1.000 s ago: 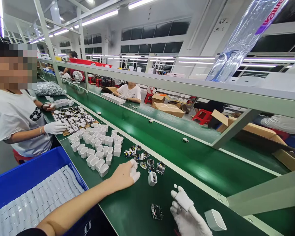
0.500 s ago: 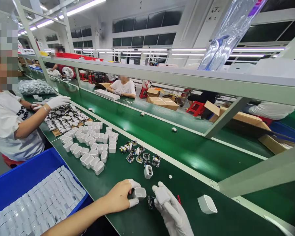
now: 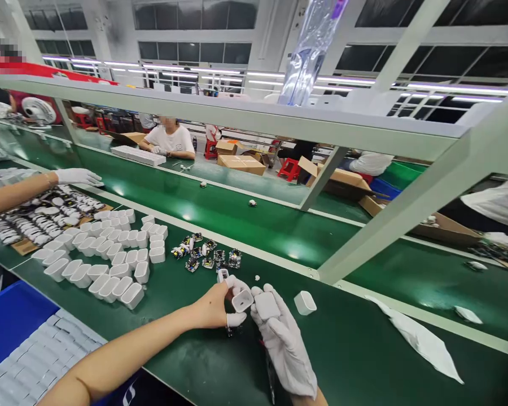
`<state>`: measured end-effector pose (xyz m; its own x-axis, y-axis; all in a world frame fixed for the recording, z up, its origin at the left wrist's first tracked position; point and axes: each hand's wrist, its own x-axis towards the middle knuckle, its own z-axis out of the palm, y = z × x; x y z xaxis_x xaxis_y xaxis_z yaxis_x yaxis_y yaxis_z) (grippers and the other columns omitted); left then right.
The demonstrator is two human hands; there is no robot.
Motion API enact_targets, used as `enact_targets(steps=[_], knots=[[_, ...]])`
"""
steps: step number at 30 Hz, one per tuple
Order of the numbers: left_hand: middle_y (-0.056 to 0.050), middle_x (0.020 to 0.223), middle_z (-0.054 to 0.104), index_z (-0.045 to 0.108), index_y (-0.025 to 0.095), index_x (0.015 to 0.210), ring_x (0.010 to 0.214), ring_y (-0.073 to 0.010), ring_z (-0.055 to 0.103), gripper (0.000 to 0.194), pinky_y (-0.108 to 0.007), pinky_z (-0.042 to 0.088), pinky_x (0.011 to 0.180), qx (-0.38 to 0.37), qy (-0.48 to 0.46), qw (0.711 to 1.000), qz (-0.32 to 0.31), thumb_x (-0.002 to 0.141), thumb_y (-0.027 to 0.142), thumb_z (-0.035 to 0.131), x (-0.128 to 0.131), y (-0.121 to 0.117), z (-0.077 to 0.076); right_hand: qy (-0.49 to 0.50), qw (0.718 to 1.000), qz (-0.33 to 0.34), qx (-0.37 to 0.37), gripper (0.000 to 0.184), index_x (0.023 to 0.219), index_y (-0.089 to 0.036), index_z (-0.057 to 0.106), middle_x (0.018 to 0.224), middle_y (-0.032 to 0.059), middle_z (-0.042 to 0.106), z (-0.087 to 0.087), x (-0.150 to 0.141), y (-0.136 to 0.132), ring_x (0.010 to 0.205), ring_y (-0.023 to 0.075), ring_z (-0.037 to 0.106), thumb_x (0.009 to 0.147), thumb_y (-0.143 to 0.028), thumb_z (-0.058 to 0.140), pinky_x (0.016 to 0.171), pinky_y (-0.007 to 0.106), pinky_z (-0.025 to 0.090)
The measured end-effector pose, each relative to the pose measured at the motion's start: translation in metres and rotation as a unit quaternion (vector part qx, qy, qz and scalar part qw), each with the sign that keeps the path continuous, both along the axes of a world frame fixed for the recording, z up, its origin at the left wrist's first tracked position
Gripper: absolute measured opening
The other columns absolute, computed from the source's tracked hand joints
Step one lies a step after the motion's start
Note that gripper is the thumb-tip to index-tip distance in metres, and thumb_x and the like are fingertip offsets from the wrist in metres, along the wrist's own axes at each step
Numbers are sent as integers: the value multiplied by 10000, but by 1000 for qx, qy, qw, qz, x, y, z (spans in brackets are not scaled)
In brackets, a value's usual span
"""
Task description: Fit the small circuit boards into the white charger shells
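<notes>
White plastic cup (image 3: pixel 242 302), one, in the left hand (image 3: pixel 214 304): grip closed around it, thumb on the near side, fingers on the far side, mouth facing up. White finger covers on that hand, rest bare. Right hand (image 3: pixel 287 344), white glove: grip closed on one white rounded-square piece (image 3: pixel 267 306), thumb over its lower edge. Both held side by side above the green counter (image 3: pixel 342 361); can't tell if touching.

Counts: one lone cup (image 3: pixel 305 303) right of the gloved hand. One half-hidden cup (image 3: pixel 222 274) just behind the left fingers. Circuit boards (image 3: pixel 208 263): around ten, overlapping, rough count. One small white bit (image 3: pixel 257 278) beyond the hands. Cup batch (image 3: pixel 104 248) left of the boards: thirty-plus, exact number unclear. One blue bin (image 3: pixel 6 318), lower left, rows of white pieces (image 3: pixel 38 355), too many to count. One white strip (image 3: pixel 427 341), right side. Green belt (image 3: pixel 173 208): two small white items (image 3: pixel 252 203) mid-length, two more white items (image 3: pixel 468 314) far right. One co-worker's gloved hand (image 3: pixel 78 176), left.
</notes>
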<state>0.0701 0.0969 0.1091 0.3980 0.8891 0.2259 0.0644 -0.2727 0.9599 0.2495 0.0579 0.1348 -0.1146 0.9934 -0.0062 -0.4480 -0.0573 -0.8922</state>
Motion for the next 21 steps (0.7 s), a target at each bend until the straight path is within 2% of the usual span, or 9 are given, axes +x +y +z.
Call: enact_targets(steps=[2, 4, 7, 10, 15, 18, 21], knots=[[-11, 934, 569, 427, 196, 863, 794, -132, 544, 357, -265, 479, 748, -3, -22, 1000, -12, 642, 162, 705, 3, -4, -11, 1, 1000, -2, 2, 439, 1285, -180, 548, 1277, 113, 599, -1, -4, -1, 1133, 265, 604, 922, -421, 601, 960, 502, 492], [-6, 918, 545, 415, 199, 882, 779, -123, 535, 364, -249, 469, 722, -8, -38, 999, -15, 663, 190, 705, 3, -8, -19, 0, 1000, -3, 0, 512, 1286, -215, 559, 1261, 132, 629, -3, -7, -1, 1161, 298, 603, 855, -470, 664, 976, 517, 487], [12, 829, 525, 463, 188, 956, 723, -116, 509, 309, -235, 433, 678, -8, -36, 999, -3, 721, 185, 664, 2, -12, -24, -5, 1000, -1, -9, 567, 1217, -261, 608, 1236, 143, 663, -7, -8, 0, 1201, 354, 584, 718, -476, 772, 976, 527, 489], [-10, 841, 557, 536, 171, 935, 766, -138, 512, 231, -262, 415, 730, 0, -18, 1000, 18, 746, 190, 667, 2, -11, -27, -12, 1000, 3, -18, 579, 1174, -263, 622, 1241, 142, 665, -9, -4, 3, 1213, 367, 573, 661, -461, 802, 990, 535, 478], [12, 791, 481, 512, 169, 959, 689, -123, 430, 237, -249, 373, 653, -19, -11, 1000, 17, 806, 302, 634, 0, -11, -30, -19, 999, 15, -32, 600, 1182, -257, 608, 1235, 128, 669, -13, 4, 7, 1192, 342, 587, 656, -453, 821, 1059, 524, 416], [2, 827, 469, 492, 174, 1017, 740, -147, 427, 344, -275, 389, 705, -18, -12, 1000, -10, 796, 407, 615, -5, -12, -28, -36, 999, 33, -23, 641, 1240, -246, 580, 1207, 112, 682, -17, 5, 6, 1180, 321, 595, 684, -464, 812, 1085, 503, 385], [-18, 876, 492, 481, 171, 1091, 793, -176, 449, 442, -314, 413, 761, -11, -6, 999, -51, 802, 496, 561, -10, -14, -24, -58, 998, 35, -8, 650, 1259, -239, 577, 1220, 112, 676, -21, 4, 4, 1174, 313, 598, 700, -479, 804, 1063, 474, 408]])
